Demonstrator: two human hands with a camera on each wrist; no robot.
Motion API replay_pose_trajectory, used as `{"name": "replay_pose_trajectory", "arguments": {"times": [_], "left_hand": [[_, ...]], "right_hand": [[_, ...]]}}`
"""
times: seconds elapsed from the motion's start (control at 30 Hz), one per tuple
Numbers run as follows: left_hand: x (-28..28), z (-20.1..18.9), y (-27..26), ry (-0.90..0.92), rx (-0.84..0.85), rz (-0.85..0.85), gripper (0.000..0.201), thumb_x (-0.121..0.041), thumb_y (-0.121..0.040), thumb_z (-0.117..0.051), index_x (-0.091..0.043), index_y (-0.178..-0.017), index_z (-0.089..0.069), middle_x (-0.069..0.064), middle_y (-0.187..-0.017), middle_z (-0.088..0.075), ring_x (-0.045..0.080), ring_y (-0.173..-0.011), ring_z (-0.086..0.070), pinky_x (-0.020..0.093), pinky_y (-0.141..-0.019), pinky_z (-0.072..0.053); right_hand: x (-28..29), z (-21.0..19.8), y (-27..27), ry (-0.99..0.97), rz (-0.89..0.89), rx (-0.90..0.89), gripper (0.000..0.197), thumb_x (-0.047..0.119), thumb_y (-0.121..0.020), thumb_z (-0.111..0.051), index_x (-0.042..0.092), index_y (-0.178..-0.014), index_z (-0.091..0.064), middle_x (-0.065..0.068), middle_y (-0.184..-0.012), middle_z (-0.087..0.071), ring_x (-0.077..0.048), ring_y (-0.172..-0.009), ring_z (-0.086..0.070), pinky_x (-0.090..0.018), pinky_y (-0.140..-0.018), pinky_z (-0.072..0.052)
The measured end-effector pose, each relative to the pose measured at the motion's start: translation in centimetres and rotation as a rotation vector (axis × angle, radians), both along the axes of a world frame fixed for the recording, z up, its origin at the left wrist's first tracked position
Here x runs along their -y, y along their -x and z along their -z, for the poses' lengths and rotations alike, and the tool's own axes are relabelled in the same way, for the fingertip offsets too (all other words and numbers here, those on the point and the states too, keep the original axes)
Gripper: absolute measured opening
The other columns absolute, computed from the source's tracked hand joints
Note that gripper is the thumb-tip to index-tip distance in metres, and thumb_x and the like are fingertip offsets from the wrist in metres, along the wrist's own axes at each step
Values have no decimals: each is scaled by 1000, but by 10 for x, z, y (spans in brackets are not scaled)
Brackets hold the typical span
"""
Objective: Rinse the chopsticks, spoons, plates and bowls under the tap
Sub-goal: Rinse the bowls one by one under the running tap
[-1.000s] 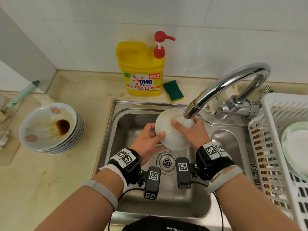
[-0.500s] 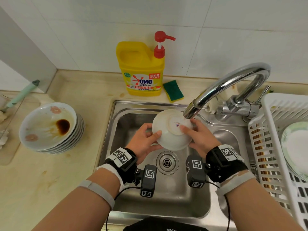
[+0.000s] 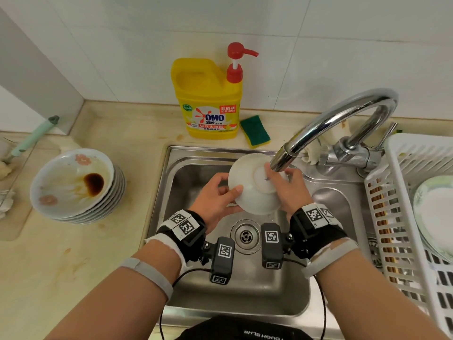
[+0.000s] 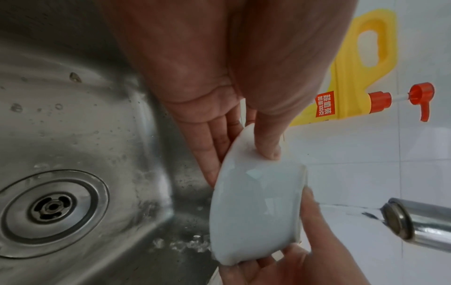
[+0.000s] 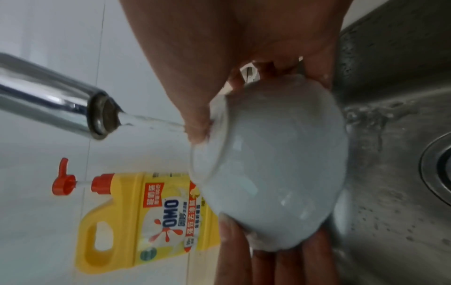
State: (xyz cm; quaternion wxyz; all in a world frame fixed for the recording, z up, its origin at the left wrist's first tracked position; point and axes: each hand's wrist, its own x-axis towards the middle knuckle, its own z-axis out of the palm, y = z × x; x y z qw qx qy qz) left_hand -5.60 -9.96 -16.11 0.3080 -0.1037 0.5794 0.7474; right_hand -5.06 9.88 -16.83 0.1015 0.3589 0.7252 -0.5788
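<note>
A white bowl (image 3: 255, 185) is held upside down and tilted over the steel sink (image 3: 176, 173), in the centre of the head view, just under the mouth of the curved chrome tap (image 3: 328, 126). The left hand (image 3: 215, 197) grips it, thumb on the outer wall and fingers under the rim. The right hand (image 3: 289, 190) holds the opposite side, its thumb reaching over the foot ring where the water lands. Below the bowl the basin is open down to the round drain (image 3: 245, 236), and its smooth walls leave room on every side; the tap spout hangs close above the right hand.

The bowl is glossy glazed ware, wet and shining in both wrist views. The sink is brushed metal, speckled with drops. On the pale stone-look worktop (image 3: 73, 261) at the left of the frame a stack of flowered bowls (image 3: 76, 185) stands well apart from the sink edge, the top one holding a dark sauce stain. Behind the sink stand a yellow soap bottle (image 3: 208, 99) with a red pump and a green sponge (image 3: 255, 131), just beside each other. A white slatted rack (image 3: 402, 217) at the right edge holds a plate (image 3: 434, 212) and chopsticks (image 3: 382, 217).

Compared with half a second ago, the right thumb now lies further across the foot ring, and both wrists sit closer together
</note>
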Motion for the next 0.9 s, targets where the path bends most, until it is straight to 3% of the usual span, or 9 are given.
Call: {"name": "replay_pose_trajectory", "arguments": {"times": [0.1,0.2,0.27,0.4,0.47,0.67,0.8,0.9], "left_hand": [[2,-1,4,7,-7,-19,40,-11,-97,-66,-10,-133,-51,17,-113,-70,28,-98,-73,42,-82,-62],[5,0,6,8,-7,-32,41,-12,-97,-66,-10,-135,-50,16,-112,-69,28,-99,-72,42,-84,-61],[6,-1,8,17,-13,-36,41,-12,-97,-66,-10,-135,-51,15,-112,-69,28,-99,-72,42,-84,-61],[6,-2,10,36,-35,-16,41,-10,-97,-66,-10,-135,-50,15,-113,-69,30,-103,-71,43,-84,-61],[5,-2,11,39,-44,-1,43,-10,-97,-66,-12,-136,-49,17,-114,-69,31,-105,-71,44,-86,-61],[1,-4,10,42,-56,37,42,-12,-97,-66,-11,-135,-49,14,-108,-70,27,-99,-72,48,-91,-60],[3,-3,11,62,-48,16,41,-14,-97,-67,-10,-134,-50,15,-111,-71,27,-99,-72,47,-89,-60],[6,-3,11,80,-50,20,42,-14,-96,-67,-10,-135,-50,17,-113,-70,28,-100,-72,46,-88,-61]], "right_hand": [[-8,2,-3,88,-18,-43,86,75,-56,-72,37,-129,-51,4,-135,-59,-22,-120,-60,-53,-102,-52],[-8,-7,-7,195,-70,-124,93,63,-56,-84,28,-136,-52,1,-129,-64,-21,-115,-66,-52,-95,-57],[-6,-7,-8,155,-145,-143,103,60,-54,-92,26,-141,-48,2,-132,-64,-19,-118,-65,-51,-95,-57],[-1,3,-3,-15,-146,-102,129,77,-37,-90,28,-145,-40,5,-135,-59,-19,-122,-61,-48,-100,-55],[3,-1,0,-76,-108,-90,132,85,-33,-84,26,-142,-38,2,-135,-57,-21,-120,-60,-48,-100,-54],[9,-13,11,-73,62,-26,109,85,-39,-67,26,-128,-44,-4,-125,-57,-27,-114,-60,-50,-99,-53],[-5,-3,4,72,-5,-36,94,75,-51,-71,33,-132,-49,0,-134,-60,-24,-120,-61,-54,-101,-52],[-7,-8,-6,199,-44,-99,83,57,-66,-79,26,-138,-52,-1,-133,-63,-23,-118,-64,-57,-95,-56]]}}
